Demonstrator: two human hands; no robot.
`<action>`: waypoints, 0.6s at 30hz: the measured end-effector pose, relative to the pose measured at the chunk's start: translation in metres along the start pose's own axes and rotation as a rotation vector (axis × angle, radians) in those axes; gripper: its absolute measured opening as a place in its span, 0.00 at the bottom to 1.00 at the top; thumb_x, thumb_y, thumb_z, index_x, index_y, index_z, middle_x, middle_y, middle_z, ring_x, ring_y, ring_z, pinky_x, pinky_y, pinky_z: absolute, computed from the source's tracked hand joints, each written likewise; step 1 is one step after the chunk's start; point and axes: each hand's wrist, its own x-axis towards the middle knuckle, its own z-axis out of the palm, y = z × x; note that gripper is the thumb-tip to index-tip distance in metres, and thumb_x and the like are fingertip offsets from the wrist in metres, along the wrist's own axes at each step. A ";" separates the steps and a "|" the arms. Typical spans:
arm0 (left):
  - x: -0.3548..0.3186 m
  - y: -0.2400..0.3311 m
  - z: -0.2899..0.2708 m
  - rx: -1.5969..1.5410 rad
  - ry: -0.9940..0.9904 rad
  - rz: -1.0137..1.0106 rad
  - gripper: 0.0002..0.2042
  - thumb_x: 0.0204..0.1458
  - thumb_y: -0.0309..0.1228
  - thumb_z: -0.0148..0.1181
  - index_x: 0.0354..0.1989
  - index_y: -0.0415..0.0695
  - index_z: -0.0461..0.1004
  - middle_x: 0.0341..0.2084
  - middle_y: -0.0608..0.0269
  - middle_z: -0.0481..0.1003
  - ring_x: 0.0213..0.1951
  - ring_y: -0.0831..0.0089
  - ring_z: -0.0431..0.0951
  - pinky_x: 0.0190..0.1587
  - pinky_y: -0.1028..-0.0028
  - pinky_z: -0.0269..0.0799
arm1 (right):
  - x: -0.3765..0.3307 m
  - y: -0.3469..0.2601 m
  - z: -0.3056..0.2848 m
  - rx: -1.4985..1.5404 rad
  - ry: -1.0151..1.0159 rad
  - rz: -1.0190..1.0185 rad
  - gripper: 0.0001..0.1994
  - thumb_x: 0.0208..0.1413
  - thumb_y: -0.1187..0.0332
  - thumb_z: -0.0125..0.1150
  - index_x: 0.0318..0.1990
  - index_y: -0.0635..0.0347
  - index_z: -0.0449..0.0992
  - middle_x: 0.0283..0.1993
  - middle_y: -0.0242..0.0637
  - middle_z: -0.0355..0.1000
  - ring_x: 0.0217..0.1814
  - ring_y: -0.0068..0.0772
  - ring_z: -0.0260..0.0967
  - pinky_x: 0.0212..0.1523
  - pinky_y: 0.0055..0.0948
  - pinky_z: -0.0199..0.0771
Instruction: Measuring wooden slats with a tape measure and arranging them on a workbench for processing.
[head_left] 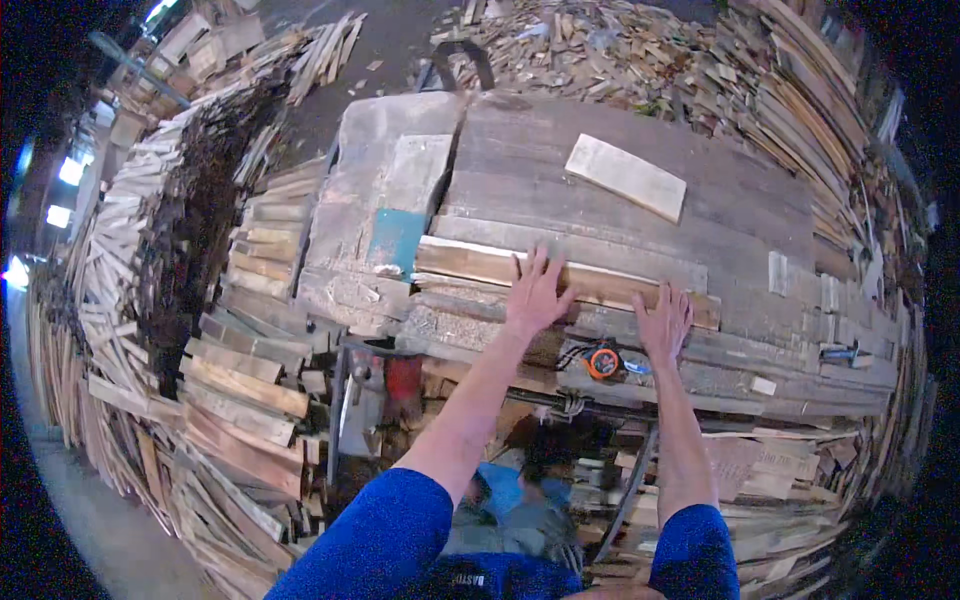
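Note:
Both of my hands lie flat, fingers spread, on a long brown wooden board (470, 264) that rests across the near side of a worn workbench (600, 170). My left hand (535, 292) presses near the board's middle. My right hand (663, 323) is further right, near the board's end. An orange tape measure (603, 361) sits on the bench edge just below and between the two hands. A short pale plank (628, 176) lies loose on the bench further back.
Stacked planks (240, 380) rise on the left, with more piles (800, 100) at the right and back. A board with a teal patch (398, 240) lies left on the bench. A small metal tool (845, 352) sits at the right edge. Machine parts (385, 390) stand under the bench.

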 end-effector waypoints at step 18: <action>-0.061 -0.281 -0.158 0.216 -0.416 -0.355 0.24 0.47 0.38 0.69 0.54 0.49 0.76 0.48 0.46 0.77 0.51 0.46 0.78 0.52 0.51 0.75 | 0.014 0.026 0.026 -0.115 -0.056 -0.006 0.37 0.58 0.40 0.62 0.68 0.55 0.70 0.73 0.47 0.63 0.77 0.50 0.55 0.76 0.52 0.50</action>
